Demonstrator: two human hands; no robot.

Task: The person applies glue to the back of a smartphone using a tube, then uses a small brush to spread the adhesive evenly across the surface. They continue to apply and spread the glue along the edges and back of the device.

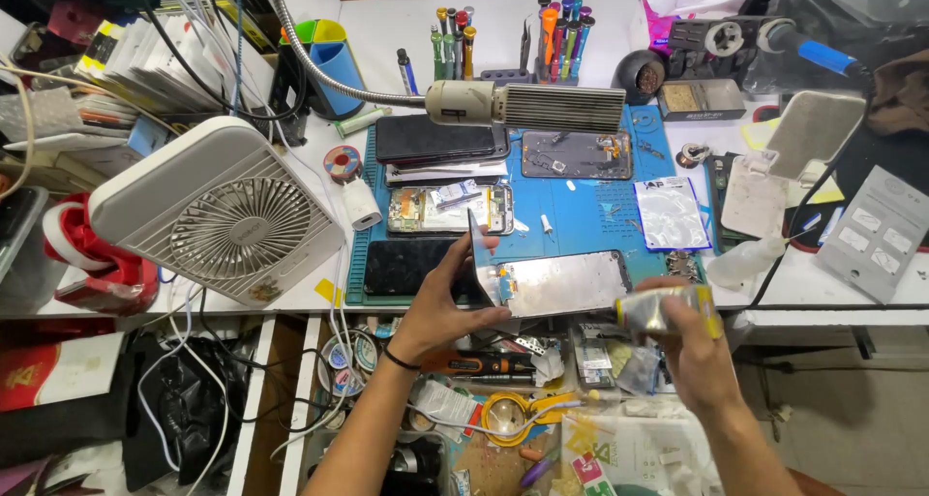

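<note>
Holding a phone frame [561,281] mid-frame in our left hand [447,302], we grip a glue tube [666,308] in our right hand [695,356] just right of it.

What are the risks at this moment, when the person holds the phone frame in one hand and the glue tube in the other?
1. The left hand holds the phone frame by one end at the bench edge, above the crowded open drawer; a slip may drop it there.
2. The glue tube in the right hand points at the frame; glue might smear it.
3. Opened phones lie close behind and could be knocked.
</note>
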